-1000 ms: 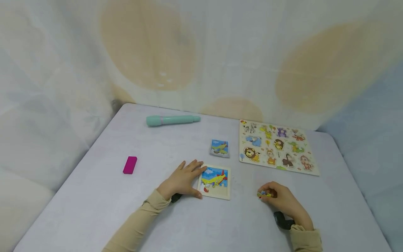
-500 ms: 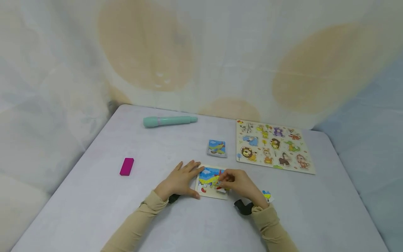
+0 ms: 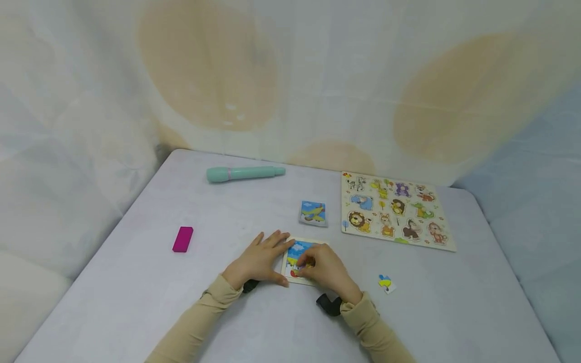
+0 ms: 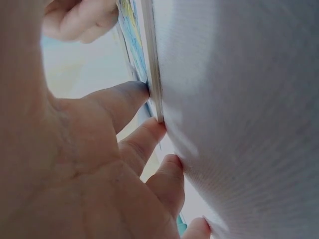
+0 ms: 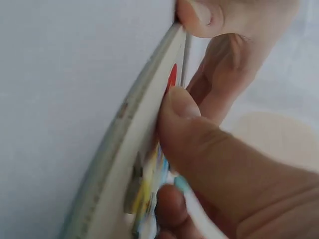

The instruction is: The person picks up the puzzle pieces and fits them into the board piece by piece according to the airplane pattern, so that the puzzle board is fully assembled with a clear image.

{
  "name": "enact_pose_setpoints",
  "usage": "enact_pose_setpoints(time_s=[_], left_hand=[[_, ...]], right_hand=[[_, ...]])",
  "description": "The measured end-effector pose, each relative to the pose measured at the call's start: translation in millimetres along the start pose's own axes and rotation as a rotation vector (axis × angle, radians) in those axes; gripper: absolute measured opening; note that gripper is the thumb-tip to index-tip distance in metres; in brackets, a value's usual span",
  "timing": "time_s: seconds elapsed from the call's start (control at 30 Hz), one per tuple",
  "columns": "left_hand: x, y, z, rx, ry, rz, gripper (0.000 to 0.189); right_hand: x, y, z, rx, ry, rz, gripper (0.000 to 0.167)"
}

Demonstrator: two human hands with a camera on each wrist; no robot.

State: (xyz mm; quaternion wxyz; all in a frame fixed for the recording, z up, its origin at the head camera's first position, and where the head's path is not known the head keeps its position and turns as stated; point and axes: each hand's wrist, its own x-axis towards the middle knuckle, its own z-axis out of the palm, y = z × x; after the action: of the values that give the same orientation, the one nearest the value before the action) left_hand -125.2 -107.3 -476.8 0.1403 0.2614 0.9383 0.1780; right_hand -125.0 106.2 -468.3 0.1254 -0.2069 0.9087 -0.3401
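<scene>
A small framed airplane jigsaw puzzle (image 3: 297,246) lies on the table between the hands. My left hand (image 3: 258,259) has its fingers spread, and their tips touch the frame's left edge. My right hand (image 3: 327,269) is over the puzzle's lower part, thumb and curled fingers at a puzzle piece with a red spot (image 5: 172,75). In the right wrist view another puzzle piece (image 5: 133,191) sits tilted in the frame; the fingers partly cover it. The right hand hides much of the picture. One loose yellow and blue puzzle piece (image 3: 386,283) lies on the table to the right.
Behind the puzzle is a small airplane picture card (image 3: 313,214). An animal puzzle board (image 3: 397,212) lies at the back right. A mint-green tube-like object (image 3: 245,173) is at the back, and a magenta block (image 3: 183,239) is on the left.
My right hand has brought a puzzle piece from the table at right to the frame, then moved further left over the puzzle. The left hand stays at the frame's edge.
</scene>
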Motion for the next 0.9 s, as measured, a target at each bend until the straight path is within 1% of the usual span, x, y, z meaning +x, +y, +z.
enact_pose_setpoints(time_s=[0.07, 0.13, 0.17, 0.27, 0.37, 0.43, 0.5, 0.57, 0.73, 0.83, 0.9], left_hand=[[0.5, -0.1, -1.0, 0.004, 0.006, 0.009, 0.102], [0.8, 0.3, -2.4, 0.006, 0.008, 0.016, 0.102], [0.8, 0.7, -3.0, 0.005, 0.008, 0.018, 0.101], [0.0, 1.6, -3.8, -0.001, 0.005, 0.015, 0.102], [-0.8, 1.6, -3.3, 0.000, 0.003, 0.008, 0.102], [-0.9, 1.1, -2.3, 0.006, 0.002, 0.003, 0.103], [-1.0, 0.4, -1.4, 0.012, 0.002, 0.000, 0.103], [-1.0, -0.2, -1.0, 0.015, 0.000, -0.005, 0.103], [-1.5, -0.3, -1.1, 0.008, -0.009, -0.010, 0.103], [-1.4, 0.3, -0.9, 0.006, -0.005, -0.003, 0.102], [-1.5, 0.8, -0.7, -0.001, 0.000, 0.001, 0.101]], right_hand=[[0.8, 0.4, -0.2, -0.044, 0.023, 0.005, 0.020], [1.5, 2.3, -1.0, -0.050, 0.030, 0.030, 0.028], [1.6, 3.6, -1.6, -0.044, 0.026, 0.029, 0.030], [-1.4, 11.6, -4.8, 0.025, -0.019, 0.005, 0.034], [-10.2, 24.8, -12.5, 0.140, -0.062, -0.021, 0.037], [-19.2, 35.0, -19.6, 0.194, -0.067, -0.005, 0.037], [-28.5, 45.4, -27.0, 0.215, -0.042, 0.021, 0.035], [-38.4, 54.6, -35.2, 0.206, -0.007, 0.069, 0.034], [-66.8, 75.8, -58.1, 0.144, 0.102, 0.209, 0.036], [-86.5, 89.0, -71.8, 0.100, 0.185, 0.276, 0.038], [-98.5, 97.6, -79.7, 0.071, 0.219, 0.317, 0.040]])
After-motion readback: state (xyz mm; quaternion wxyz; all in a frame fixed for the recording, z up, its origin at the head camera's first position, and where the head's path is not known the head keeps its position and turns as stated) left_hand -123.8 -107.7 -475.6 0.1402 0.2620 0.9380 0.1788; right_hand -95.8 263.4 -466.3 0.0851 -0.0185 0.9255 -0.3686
